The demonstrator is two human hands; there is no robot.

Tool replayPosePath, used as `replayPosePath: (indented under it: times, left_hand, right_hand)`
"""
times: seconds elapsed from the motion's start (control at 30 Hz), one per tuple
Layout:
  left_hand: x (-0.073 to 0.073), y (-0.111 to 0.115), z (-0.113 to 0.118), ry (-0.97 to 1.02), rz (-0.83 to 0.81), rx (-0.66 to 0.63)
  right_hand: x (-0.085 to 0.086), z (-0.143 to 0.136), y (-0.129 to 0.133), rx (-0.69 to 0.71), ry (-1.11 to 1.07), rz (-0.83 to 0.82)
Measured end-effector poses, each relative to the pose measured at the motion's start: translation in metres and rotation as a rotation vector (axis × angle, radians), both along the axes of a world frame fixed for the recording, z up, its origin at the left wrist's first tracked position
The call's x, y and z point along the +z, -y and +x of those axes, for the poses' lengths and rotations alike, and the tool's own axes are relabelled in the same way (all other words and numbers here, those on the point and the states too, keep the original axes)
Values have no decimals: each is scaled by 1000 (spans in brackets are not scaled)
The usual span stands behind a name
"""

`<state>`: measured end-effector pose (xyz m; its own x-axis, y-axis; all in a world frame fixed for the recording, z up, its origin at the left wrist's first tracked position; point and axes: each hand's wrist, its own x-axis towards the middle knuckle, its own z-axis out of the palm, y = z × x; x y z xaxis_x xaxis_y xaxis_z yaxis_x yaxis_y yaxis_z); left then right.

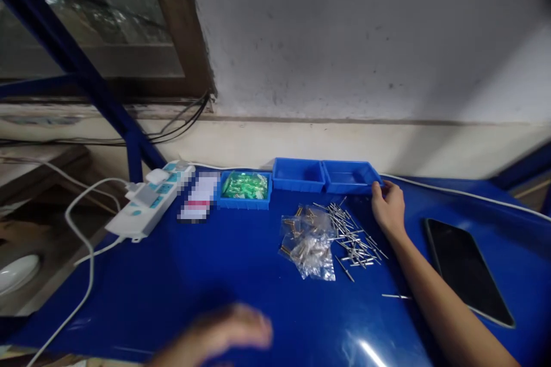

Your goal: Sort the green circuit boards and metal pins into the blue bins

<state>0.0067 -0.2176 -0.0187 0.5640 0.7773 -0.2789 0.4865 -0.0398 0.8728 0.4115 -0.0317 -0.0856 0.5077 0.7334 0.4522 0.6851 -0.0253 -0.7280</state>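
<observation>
My right hand [388, 205] reaches to the back of the table, its thumb and fingers closed on the right front corner of a blue plastic bin [350, 178]. A second blue bin [298, 176] stands against that bin's left side. Just left of my right hand lies a loose pile of metal blind rivets [355, 238]. Small clear plastic bags [312, 246] with brass-coloured pieces inside touch the pile. My left hand [235, 330] hovers low over the table front, smeared by motion, so its fingers cannot be made out.
A third blue bin [244, 204] contains green packets. Left of it are a blurred-out white item [200, 198] and a white power strip [150, 200] with cables. A dark tablet [467, 269] lies at the right, near a lone rivet [396, 296]. A wall [370, 57] rises behind the table.
</observation>
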Motion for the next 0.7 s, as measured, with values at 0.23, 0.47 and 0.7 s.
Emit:
replayPosePath:
  times: [0.23,0.47,0.7]
  left_hand:
    - [46,-181,6,-409,783,245]
    - [38,-229,9,-673,587,81]
    - [56,-235,18,-890,234,-158]
  right_hand:
    - [-3,2,-3,42,13,5]
    - [-4,3,-3,53,7,14]
    - [-1,1,0,29,-2,-32]
